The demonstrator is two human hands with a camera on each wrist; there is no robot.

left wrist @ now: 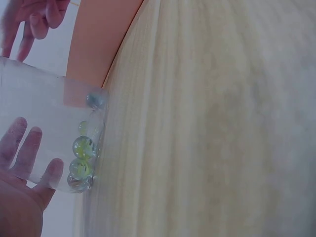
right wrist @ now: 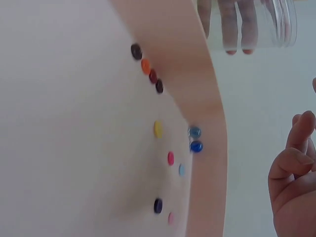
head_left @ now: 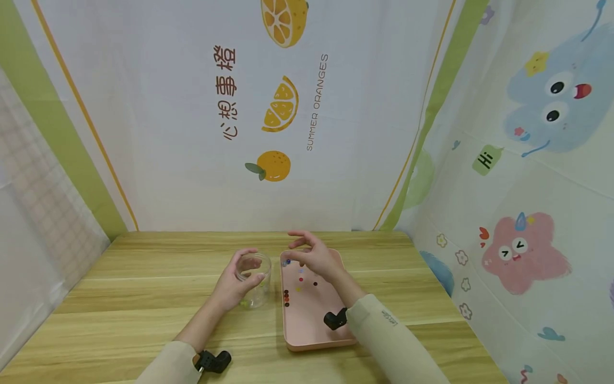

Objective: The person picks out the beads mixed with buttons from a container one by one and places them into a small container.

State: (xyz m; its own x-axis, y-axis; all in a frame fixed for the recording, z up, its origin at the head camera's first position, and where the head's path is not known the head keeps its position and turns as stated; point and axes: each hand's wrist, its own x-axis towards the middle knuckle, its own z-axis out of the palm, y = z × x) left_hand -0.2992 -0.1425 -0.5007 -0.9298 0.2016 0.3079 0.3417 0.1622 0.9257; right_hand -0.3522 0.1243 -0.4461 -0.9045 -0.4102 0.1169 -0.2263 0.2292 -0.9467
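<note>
A clear plastic jar (head_left: 259, 296) stands at the left of the pink tray, its mouth uncovered. My left hand (head_left: 234, 282) grips it near the rim, thumb on one side and fingers on the other. Several glass marbles (left wrist: 83, 148) with yellow-green and bluish swirls lie at the jar's bottom. Over the far left part of the tray (head_left: 307, 328) hovers my right hand (head_left: 317, 260), fingers loosely bent, with nothing visible between them. Two marbles, a dark blue marble (right wrist: 196, 146) and a paler blue marble (right wrist: 194, 132), sit in the tray's far left corner.
Small round button-like discs (right wrist: 157, 129) in several colours are scattered in the tray. A row of dark and orange discs (right wrist: 145, 66) lies along its left wall. The wooden table (head_left: 144, 298) meets a printed curtain (head_left: 182, 186) at the back.
</note>
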